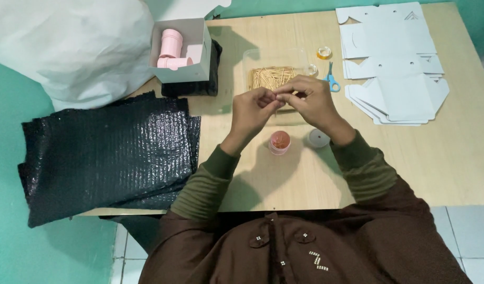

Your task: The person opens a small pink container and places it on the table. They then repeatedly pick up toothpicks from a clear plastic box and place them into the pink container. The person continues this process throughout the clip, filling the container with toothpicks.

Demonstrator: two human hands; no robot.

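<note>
My left hand (pixel 255 108) and my right hand (pixel 310 100) meet above a clear plastic tray (pixel 252 58) full of toothpicks (pixel 271 76). Both hands pinch a small bunch of toothpicks between their fingertips. Just below the hands, a small open pink jar (pixel 279 142) stands on the wooden table (pixel 452 158). Its round grey lid (pixel 318 138) lies to its right, partly under my right wrist.
Black bubble-wrap sheets (pixel 108 155) are stacked at the left. A white box (pixel 186 71) with pink jars (pixel 171 44) stands at the back left, by a large white bag (pixel 68 47). Flat white box blanks (pixel 394 63), blue scissors (pixel 332 80) and tape rolls (pixel 324 52) lie at the right.
</note>
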